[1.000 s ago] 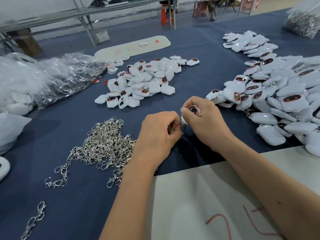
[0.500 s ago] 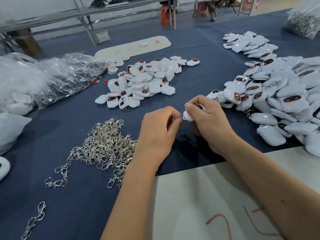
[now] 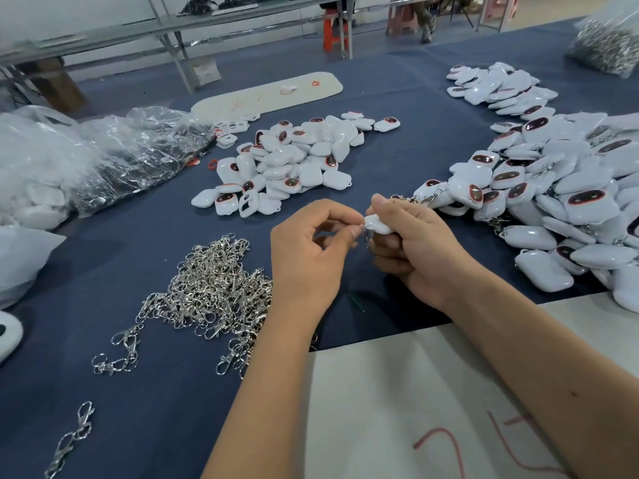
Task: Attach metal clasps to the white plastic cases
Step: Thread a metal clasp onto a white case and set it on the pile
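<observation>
**Desk:** What am I looking at, mid-frame?

**Operator:** My right hand (image 3: pixel 411 250) is wrapped around one white case (image 3: pixel 377 224), thumb on top, with the case's corner turned toward the other hand. My left hand (image 3: pixel 311 257) pinches a small metal clasp (image 3: pixel 362 229) between thumb and forefinger, right at that corner. I judge the case is held that way so its loop faces the clasp; the loop itself is too small to make out.

**Desk:** Why the three heaps?

**Operator:** It reads as a work flow. The loose clasps (image 3: pixel 218 288) lie just outside my left hand, within easy reach. The bare cases (image 3: pixel 290 160) sit beyond both hands, farther up the blue surface (image 3: pixel 103 392). The big pile (image 3: pixel 539 188) spreads beyond and outside my right hand, and several cases there show clasps hanging off them, so I take it as the finished side.

**Desk:** Is the clasp on yet?

**Operator:** I can't tell. Clasp and case touch, but the joint is hidden by my fingertips.

**Desk:** Anything else nearby?

**Operator:** Clear plastic bags (image 3: pixel 86 157) far off to the left, and a pale sheet (image 3: pixel 397 409) under my forearms.
</observation>
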The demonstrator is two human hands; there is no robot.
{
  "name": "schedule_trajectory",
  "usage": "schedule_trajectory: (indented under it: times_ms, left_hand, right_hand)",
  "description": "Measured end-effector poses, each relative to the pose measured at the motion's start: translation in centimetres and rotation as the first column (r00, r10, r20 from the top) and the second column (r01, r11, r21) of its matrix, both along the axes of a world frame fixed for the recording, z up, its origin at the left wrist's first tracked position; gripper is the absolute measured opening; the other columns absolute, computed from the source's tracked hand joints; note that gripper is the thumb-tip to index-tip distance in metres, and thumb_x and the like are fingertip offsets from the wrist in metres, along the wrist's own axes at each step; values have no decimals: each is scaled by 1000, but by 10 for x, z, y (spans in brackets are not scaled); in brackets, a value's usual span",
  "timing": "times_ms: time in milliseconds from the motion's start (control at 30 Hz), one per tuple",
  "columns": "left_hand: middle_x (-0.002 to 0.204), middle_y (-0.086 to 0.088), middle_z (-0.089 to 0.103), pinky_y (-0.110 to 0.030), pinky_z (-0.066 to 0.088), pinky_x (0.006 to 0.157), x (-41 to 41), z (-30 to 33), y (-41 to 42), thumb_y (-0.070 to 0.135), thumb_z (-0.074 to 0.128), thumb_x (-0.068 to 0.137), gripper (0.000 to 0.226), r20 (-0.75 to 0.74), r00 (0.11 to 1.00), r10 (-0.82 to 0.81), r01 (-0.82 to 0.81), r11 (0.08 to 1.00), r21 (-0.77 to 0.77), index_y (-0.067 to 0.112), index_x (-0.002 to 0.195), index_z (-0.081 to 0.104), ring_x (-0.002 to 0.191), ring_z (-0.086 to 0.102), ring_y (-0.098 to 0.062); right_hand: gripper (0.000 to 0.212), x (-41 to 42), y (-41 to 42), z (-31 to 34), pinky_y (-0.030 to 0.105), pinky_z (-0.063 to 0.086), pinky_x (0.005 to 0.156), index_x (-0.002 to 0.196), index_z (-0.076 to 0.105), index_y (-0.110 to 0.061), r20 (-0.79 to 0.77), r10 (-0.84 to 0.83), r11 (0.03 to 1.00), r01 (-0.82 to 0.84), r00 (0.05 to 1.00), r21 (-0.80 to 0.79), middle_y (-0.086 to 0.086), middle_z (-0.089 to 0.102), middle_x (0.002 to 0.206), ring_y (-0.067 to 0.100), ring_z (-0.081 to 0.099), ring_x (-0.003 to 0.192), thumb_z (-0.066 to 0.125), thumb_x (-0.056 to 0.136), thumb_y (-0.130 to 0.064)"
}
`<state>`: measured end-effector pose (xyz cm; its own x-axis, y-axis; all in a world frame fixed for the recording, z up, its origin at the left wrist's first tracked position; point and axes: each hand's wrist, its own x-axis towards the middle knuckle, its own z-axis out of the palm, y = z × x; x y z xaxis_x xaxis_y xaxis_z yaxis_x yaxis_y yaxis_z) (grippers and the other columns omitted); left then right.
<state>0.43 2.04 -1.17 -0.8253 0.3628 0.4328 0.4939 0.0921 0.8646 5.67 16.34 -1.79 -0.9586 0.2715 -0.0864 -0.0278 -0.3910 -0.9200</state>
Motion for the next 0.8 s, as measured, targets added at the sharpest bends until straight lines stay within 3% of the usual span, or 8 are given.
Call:
schedule_trajectory:
  times_ms: [333,467,600,667,733,800]
  left_hand:
    - [70,14,69,-34,57,67,-4,-6,-3,8,70,83,15,-84,991,104,-109,992,-64,21,78,72,67,67,-14]
    - [71,12,69,-33,56,69,-6,-6,-4,5,67,82,18,-136,984,118,-139,977,-160,21,78,73,68,67,-10]
    - [72,7,67,-42,54,69,-10,-5,-4,0,67,83,25,-257,963,84,-168,930,-328,25,77,71,70,64,-18]
    - [72,9,67,-39,55,70,-9,-3,-4,2,69,85,23,-271,956,108,-196,927,-320,24,78,71,70,63,-16]
    - [74,9,70,-33,57,71,-5,-2,1,2,70,87,19,-116,977,179,-196,968,-157,20,81,73,70,67,-13]
    - [77,2,73,-31,58,73,1,0,8,0,72,89,18,201,962,183,-201,977,75,18,86,75,70,68,-15]
  right_hand:
    - [29,2,0,-4,20,36,47,92,55,-12,-89,46,996,-52,995,-73,0,49,64,11,34,55,72,88,-35]
    - [29,3,-3,-6,23,42,50,90,57,-15,-140,42,999,-42,989,-1,3,56,69,11,45,55,79,84,-33]
    - [33,4,-5,-8,26,47,51,93,57,-15,-150,-12,992,31,989,126,10,57,75,16,50,60,82,80,-32]
    - [35,3,-6,-8,27,50,53,97,57,-14,-151,-35,987,58,988,150,7,60,73,17,53,61,82,79,-31]
    - [37,3,-6,-8,27,52,56,103,58,-12,-161,-39,992,57,986,110,6,64,73,16,57,60,81,79,-29]
    - [38,2,-5,-7,25,54,58,108,58,-9,-181,-22,999,27,983,24,7,67,75,14,60,61,80,80,-24]
